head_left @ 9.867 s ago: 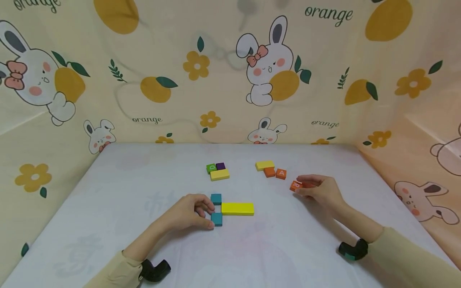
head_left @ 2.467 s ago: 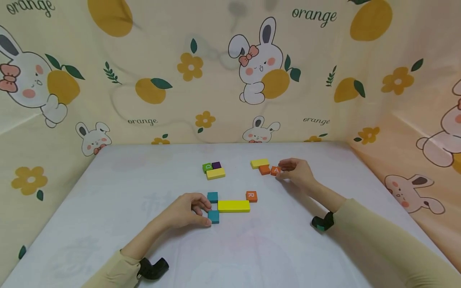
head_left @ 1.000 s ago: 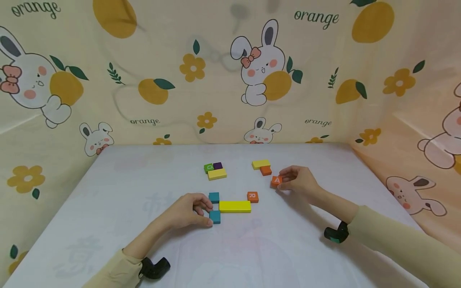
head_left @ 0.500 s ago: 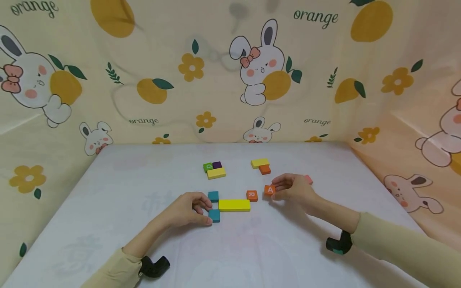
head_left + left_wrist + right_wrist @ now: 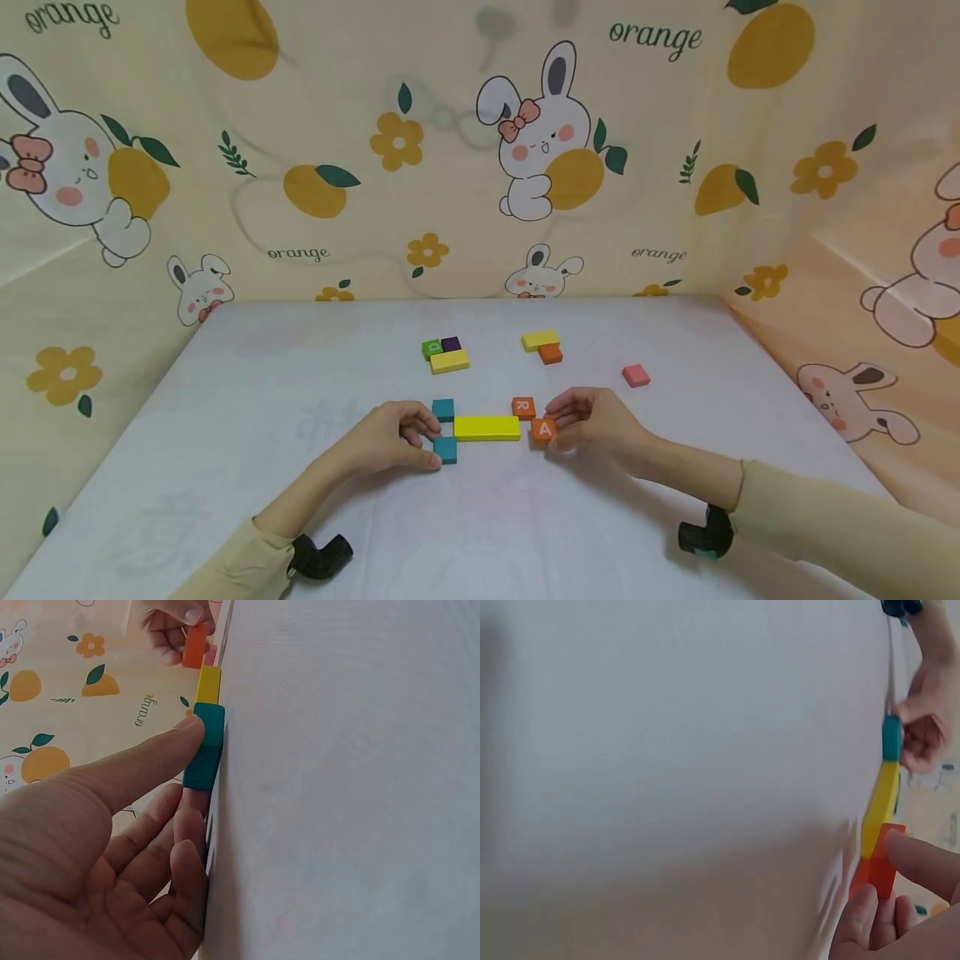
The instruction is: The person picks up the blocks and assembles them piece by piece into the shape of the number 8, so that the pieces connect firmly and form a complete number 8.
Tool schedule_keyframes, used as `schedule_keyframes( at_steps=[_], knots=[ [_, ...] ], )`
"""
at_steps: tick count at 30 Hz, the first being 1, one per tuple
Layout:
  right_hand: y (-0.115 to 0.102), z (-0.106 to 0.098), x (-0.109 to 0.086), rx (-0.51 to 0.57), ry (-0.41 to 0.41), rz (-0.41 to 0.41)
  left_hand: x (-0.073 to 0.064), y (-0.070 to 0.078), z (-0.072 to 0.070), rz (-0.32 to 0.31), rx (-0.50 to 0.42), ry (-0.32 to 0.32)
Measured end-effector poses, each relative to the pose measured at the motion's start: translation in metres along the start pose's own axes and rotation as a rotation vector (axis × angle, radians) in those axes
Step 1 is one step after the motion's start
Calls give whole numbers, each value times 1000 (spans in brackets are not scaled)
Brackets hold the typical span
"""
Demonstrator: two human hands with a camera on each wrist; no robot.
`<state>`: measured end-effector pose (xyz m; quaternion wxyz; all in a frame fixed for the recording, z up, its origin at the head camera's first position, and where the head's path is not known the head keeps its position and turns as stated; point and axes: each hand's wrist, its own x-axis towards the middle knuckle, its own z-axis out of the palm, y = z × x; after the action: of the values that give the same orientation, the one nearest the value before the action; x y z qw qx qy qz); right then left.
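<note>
My right hand [image 5: 600, 429] pinches an orange letter A block [image 5: 543, 431] between thumb and fingers, just off the right end of a long yellow block [image 5: 487, 428]. In the right wrist view that orange block [image 5: 885, 862] stands out beside the yellow one. An orange R block [image 5: 523, 407] lies at the yellow block's far right corner. At the left end sit two teal blocks, a far one [image 5: 443, 410] and a near one [image 5: 446, 451]. My left hand [image 5: 393, 437] holds them, thumb against the near block and fingertips by the far one.
Farther back lies a group of a green D block [image 5: 432, 348], a purple block [image 5: 451, 343] and a yellow block [image 5: 450, 361]. Another yellow block [image 5: 540, 340] touches an orange block [image 5: 551, 354]. A pink block [image 5: 636, 376] lies alone on the white table [image 5: 300, 358].
The R block, earlier in my right hand, now lies by the long yellow block. My right hand has since brought the A block nearer and leftward, uncovering the pink block. The left hand stays put.
</note>
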<state>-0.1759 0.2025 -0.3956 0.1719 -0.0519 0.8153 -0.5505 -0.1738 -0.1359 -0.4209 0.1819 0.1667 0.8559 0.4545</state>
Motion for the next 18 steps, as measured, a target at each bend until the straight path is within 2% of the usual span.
schedule_keyframes(
  at_steps=[9,18],
  knots=[
    [1,14,-4,-38,-44,-6,-1,0,0,3,-2,5],
    [0,20,-1,-84,-39,-3,0,-1,-1,11,-5,-2]
  ],
)
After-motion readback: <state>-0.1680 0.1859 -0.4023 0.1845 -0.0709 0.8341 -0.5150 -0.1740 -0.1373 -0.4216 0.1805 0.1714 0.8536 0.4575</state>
